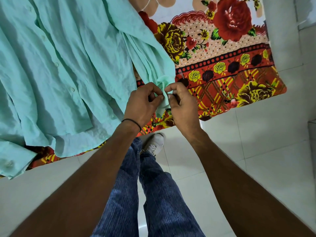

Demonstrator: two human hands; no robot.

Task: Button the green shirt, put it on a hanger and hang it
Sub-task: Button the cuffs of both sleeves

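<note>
The mint-green shirt lies spread on a flowered bedsheet, its front placket with several white buttons running down the left half of the view. One sleeve stretches toward the bed's near edge, ending in a cuff. My left hand and my right hand both pinch this cuff between thumb and fingertips, the cloth bunched between them. The cuff's button is hidden by my fingers. No hanger is in view.
The bed's edge runs diagonally from lower left to right. Below it lies a white tiled floor, with my jeans-clad legs and a white shoe. The other sleeve's cuff hangs over the bed edge at the lower left.
</note>
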